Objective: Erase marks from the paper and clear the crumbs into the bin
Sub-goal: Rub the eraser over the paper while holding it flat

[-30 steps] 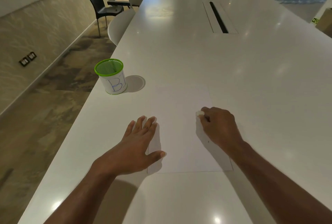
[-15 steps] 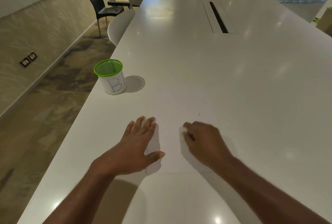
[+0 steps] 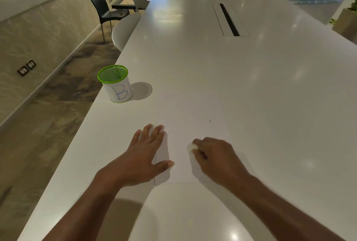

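pinching a white eraser (image 3: 192, 147) in right hand (image 3: 214, 160) on the paper (image 3: 193, 117); left hand (image 3: 144, 158) flat, fingers straight, pressing paper's edge; bin (image 3: 116, 84) nearby on table (image 3: 251, 86).

left hand (image 3: 144, 155) flat on paper (image 3: 193, 124), right hand (image 3: 216, 158) pinching eraser (image 3: 192, 147)

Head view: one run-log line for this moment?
left hand flat on white paper sheet | right hand rubbing small white eraser | crumbs uncleared

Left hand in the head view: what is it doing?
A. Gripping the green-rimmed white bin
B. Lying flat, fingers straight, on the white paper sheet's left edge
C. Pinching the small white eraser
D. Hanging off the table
B: the left hand lies flat across the white paper sheet's left edge; the right hand pinches the small white eraser.
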